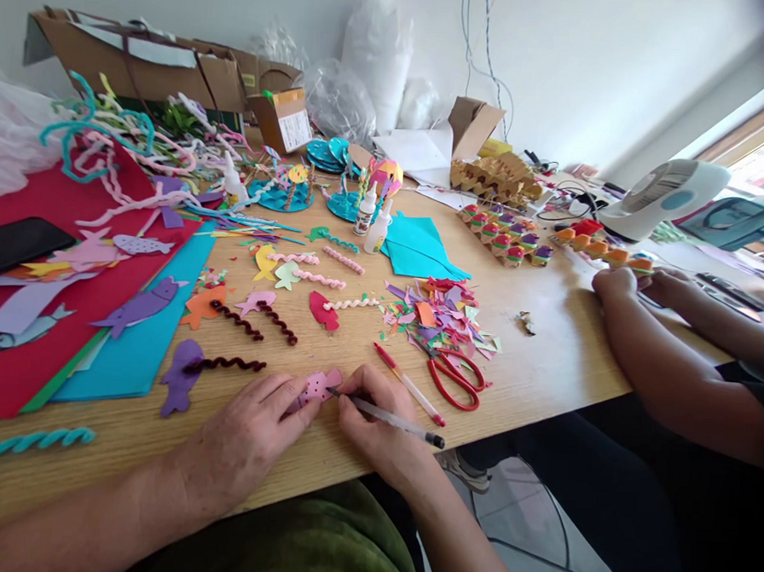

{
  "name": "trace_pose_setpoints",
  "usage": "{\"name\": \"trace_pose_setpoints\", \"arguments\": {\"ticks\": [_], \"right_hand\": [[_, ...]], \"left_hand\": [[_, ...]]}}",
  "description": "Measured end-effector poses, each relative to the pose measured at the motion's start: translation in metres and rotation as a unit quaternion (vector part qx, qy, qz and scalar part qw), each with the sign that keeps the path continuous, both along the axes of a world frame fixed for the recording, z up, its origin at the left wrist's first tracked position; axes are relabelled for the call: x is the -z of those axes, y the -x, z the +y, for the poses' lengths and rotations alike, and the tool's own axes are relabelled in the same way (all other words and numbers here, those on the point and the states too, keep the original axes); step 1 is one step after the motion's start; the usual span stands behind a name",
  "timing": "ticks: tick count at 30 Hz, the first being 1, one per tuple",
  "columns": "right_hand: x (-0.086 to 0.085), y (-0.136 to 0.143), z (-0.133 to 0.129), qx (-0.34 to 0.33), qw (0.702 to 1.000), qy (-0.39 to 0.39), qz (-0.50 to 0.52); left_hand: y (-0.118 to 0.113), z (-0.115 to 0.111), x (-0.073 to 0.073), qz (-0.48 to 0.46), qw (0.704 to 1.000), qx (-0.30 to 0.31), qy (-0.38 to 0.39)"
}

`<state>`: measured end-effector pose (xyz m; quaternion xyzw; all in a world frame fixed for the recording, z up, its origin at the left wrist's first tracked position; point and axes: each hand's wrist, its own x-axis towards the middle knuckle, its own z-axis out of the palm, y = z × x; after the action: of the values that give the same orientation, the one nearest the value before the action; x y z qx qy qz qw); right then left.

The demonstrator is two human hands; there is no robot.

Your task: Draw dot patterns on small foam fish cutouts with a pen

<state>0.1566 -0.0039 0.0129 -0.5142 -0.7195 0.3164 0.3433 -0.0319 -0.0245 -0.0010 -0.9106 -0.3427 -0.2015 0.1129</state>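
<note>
My left hand (253,420) presses a small pink paper fish (317,388) against the table, its fingertips over one end of the fish. Dark dots cover the part of the fish that shows. In my right hand (379,414) is a black pen (391,418), its tip touching the fish near the tail. Left of my hands lies a purple paper fish (180,379) with a dark brown twisted pipe cleaner (233,364). A red pen (408,383) and red-handled scissors (451,375) rest to the right of my right hand.
Paper scraps (435,314) are heaped beyond the scissors. More paper fish with pipe cleaners, such as a red fish (323,311), lie ahead. Glue bottles (377,232) stand farther back. At left are coloured sheets (115,366). A co-worker's hands (618,286) work at the right.
</note>
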Motion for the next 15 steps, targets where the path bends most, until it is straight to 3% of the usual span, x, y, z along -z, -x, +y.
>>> {"name": "trace_pose_setpoints", "arguments": {"ticks": [15], "right_hand": [[0.0025, -0.0007, 0.0005, -0.008, 1.0, -0.007, 0.008]], "left_hand": [[0.0001, 0.0003, 0.0003, 0.003, 1.0, 0.007, -0.001]]}}
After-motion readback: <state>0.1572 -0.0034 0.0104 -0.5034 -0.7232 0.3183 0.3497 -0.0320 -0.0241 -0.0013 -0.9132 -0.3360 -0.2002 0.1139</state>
